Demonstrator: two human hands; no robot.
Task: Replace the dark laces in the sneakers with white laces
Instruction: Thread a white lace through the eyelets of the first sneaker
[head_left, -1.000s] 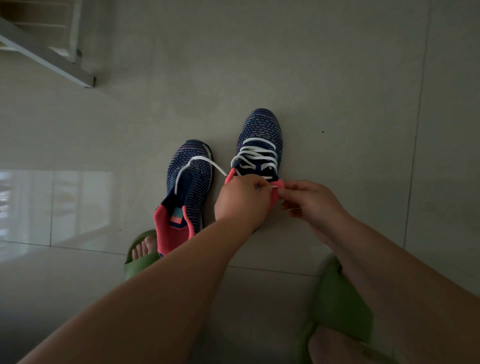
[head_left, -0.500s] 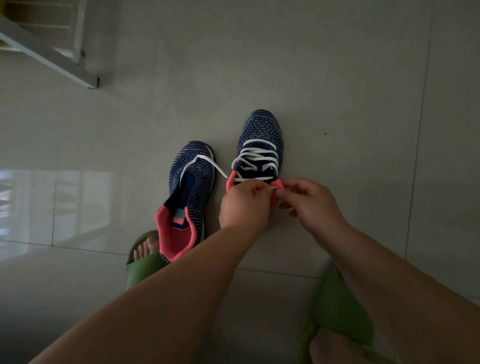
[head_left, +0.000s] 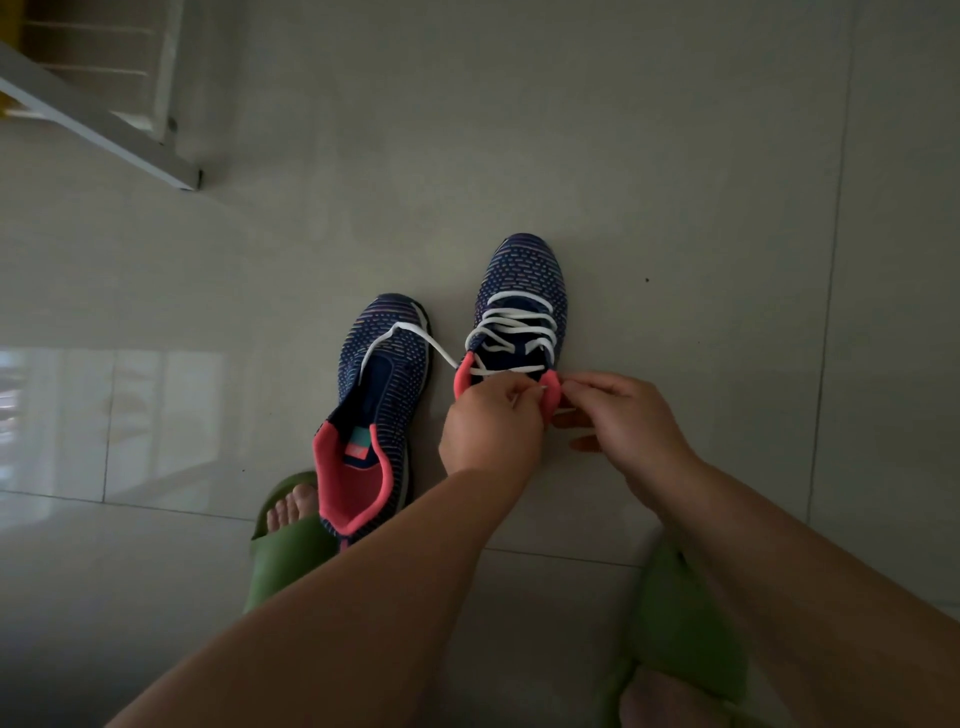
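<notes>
Both hands, left (head_left: 491, 423) and right (head_left: 621, 415), pinch the white lace (head_left: 511, 332) at the right sneaker's (head_left: 522, 291) near collar; limp, light cord, best gripped near its stiff tip.

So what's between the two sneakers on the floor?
In the head view, bare floor tile, crossed by one white lace running from the right sneaker onto the left sneaker.

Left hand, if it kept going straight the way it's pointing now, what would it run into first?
The left hand points up-frame along the laced sneaker. It would probably meet that shoe's pink collar and the white lace crossings first, though height above the shoe is hard to judge.
</notes>
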